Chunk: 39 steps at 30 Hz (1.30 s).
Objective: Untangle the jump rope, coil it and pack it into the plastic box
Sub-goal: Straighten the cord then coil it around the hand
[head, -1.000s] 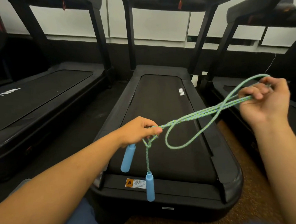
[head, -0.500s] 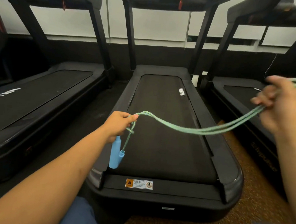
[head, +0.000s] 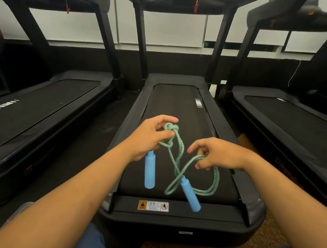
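Over the treadmill, both hands have closed together from a wide stretch: left hand pinches the jump rope knot, right hand grips slack loops; untangling continues.

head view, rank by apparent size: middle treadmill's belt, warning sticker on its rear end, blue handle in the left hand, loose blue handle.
1. Belt, by far the largest.
2-3. Held handle and loose handle: alike, and the loose one is tilted and blurred, so no ranking.
4. Warning sticker, slightly smaller.

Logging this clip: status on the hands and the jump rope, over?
Left hand grips one blue handle, fingers pinching the rope. Right hand pinches a doubled loop. Rope knotted, uncoiled. No plastic box in view.
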Each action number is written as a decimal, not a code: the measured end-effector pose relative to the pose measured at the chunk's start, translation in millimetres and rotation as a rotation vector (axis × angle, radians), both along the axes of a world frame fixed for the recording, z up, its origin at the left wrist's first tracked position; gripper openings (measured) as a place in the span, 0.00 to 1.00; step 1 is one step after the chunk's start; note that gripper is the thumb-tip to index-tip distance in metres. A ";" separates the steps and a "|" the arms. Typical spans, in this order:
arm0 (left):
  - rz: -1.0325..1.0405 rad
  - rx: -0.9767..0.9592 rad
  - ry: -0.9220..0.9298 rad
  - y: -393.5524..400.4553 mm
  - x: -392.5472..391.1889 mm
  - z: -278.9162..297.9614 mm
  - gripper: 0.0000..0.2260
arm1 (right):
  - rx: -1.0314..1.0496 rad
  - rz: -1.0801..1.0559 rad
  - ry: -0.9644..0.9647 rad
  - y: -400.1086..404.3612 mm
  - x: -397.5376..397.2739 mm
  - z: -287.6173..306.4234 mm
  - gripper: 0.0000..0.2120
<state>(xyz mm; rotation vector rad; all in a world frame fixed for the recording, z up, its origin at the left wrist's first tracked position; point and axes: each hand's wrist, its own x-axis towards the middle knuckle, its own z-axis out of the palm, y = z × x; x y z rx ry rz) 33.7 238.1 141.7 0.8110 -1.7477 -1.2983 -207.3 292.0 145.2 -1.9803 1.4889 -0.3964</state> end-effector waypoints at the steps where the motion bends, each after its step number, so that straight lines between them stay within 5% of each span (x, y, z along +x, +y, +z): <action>1: -0.003 -0.015 -0.004 0.6 -0.2 0.0 0.13 | -0.004 0.002 -0.022 1.2 1.2 -0.8 0.20; 8: 0.023 -0.202 -0.080 4.3 -3.9 1.3 0.09 | -0.141 -0.174 -0.595 5.8 23.3 3.5 0.10; 27: 0.219 -0.306 -0.052 9.7 -12.2 2.9 0.05 | -0.241 -0.216 -0.805 9.6 41.8 -0.5 0.11; 32: 0.089 -0.233 -0.059 15.2 -11.3 5.0 0.08 | -0.276 -0.219 -0.731 10.8 42.1 -1.5 0.10; 39: 0.165 -0.289 -0.123 9.2 -11.2 0.5 0.06 | -0.275 -0.262 -0.711 12.3 42.8 0.0 0.07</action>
